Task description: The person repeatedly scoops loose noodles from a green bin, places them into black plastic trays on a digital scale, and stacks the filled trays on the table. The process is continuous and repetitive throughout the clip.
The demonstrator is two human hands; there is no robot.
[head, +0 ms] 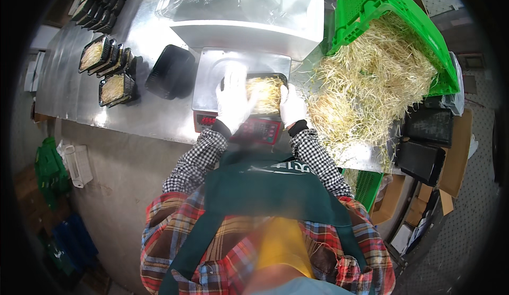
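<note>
A black plastic tray [274, 76] filled with pale bean sprouts [265, 93] rests on the steel platform of a red digital scale [254, 130]. My left hand [234, 102], in a white glove, lies over the left part of the tray, thumb spread towards the sprouts. Glare and blur hide its fingertips. My right hand [293, 104], also gloved, grips the tray's right edge. To the right, a large heap of loose sprouts [370, 72] spills from a tipped green plastic crate [354, 28] onto the steel table [159, 116].
Left of the scale lies an upside-down black tray [171, 72]. Several filled trays [113, 90] stand farther left, with rows of black trays [105, 4] behind them. A white foam box [254, 36] borders the scale's back. Black trays [421, 161] sit in a cardboard box [457, 151] at right.
</note>
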